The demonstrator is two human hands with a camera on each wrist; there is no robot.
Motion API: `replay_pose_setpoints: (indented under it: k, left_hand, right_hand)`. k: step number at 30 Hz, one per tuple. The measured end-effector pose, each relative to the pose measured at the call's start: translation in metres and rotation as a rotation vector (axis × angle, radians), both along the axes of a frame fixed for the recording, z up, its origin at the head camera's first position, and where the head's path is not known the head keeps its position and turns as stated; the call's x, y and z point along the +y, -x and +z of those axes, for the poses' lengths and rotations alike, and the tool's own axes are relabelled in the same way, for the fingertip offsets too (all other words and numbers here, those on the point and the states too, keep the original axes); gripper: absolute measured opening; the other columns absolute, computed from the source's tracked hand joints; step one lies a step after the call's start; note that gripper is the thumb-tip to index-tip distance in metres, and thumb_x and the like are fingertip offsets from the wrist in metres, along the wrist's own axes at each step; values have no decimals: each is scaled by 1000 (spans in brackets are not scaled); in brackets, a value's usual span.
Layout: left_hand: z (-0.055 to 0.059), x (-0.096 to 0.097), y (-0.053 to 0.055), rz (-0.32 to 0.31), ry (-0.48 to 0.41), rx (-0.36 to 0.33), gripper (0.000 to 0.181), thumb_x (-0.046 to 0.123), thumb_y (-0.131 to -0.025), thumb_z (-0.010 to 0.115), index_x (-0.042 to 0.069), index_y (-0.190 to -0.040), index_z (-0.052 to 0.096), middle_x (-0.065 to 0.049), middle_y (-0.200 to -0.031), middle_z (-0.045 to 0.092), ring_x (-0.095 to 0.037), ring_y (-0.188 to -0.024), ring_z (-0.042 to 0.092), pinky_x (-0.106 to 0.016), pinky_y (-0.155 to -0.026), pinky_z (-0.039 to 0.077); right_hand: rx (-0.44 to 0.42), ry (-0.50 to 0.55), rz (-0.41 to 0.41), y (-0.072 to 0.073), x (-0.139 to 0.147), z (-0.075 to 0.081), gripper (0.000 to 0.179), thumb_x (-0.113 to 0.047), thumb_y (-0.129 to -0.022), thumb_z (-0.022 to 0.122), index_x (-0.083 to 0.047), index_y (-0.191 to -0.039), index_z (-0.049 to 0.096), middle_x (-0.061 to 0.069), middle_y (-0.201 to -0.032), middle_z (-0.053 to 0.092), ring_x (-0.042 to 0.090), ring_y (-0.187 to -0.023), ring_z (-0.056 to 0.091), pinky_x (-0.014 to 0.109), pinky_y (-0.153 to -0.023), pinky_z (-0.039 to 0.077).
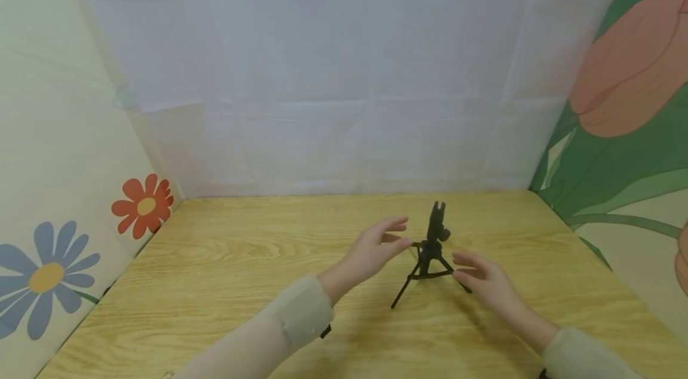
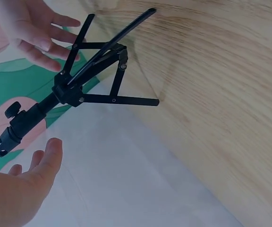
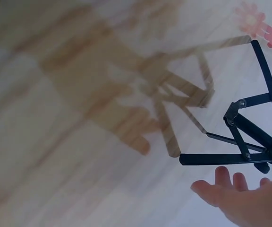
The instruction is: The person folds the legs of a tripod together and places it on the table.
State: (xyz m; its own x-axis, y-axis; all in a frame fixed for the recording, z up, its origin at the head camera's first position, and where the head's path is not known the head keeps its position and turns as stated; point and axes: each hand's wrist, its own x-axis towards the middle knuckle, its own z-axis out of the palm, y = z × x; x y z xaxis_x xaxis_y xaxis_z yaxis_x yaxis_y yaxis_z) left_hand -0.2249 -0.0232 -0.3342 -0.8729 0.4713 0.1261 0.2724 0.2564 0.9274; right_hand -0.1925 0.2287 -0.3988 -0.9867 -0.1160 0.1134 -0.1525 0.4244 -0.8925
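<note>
A small black tripod [image 1: 435, 233] stands upright on the wood-grain table with its legs spread and a knob on its post. To its left is my left hand [image 1: 373, 250], its thumb tip close by the tripod in the head view. My right hand [image 1: 491, 289] is at the right side, fingertips right by a leg. In the left wrist view, the tripod post [image 2: 32, 116] shows beyond my left fingers [image 2: 48, 163], which are apart from it. The right wrist view has my right hand [image 3: 249, 203] with loosely extended fingers beside a tripod leg [image 3: 221, 159].
The wood-grain table [image 1: 215, 283] reaches back to a white sheet [image 1: 301, 68]. A flower-printed panel [image 1: 54, 128] borders the left side, and a panel with large tulips and green leaves [image 1: 618, 176] borders the right. Shadows of hand and tripod fall on the tabletop.
</note>
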Motion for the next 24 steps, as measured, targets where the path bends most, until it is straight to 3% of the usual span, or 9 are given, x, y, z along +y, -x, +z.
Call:
replay_pose_setpoints:
  k: [15,24]
  left_hand:
    - [11,24,9,35,-50,-56,51,26,-99,59,16,-147,43,-8,-142,49,-26,-124,51,-44,-96,47]
    - [12,38,18,24,-51,-67,55,30,-98,61,22,-148,41,-6,-146,45,-27,-129,46,-46,-96,47]
  right_hand:
    - [-32,-9,-14,3,-2,-2,47,-11,-97,61,10,-137,46,31,-135,49,42,-114,56,49,-90,50]
    - [-11,-25,-20,4,-4,-3,41,-2,-93,62,13,-130,52,32,-130,53,42,-110,59,41,-87,53]
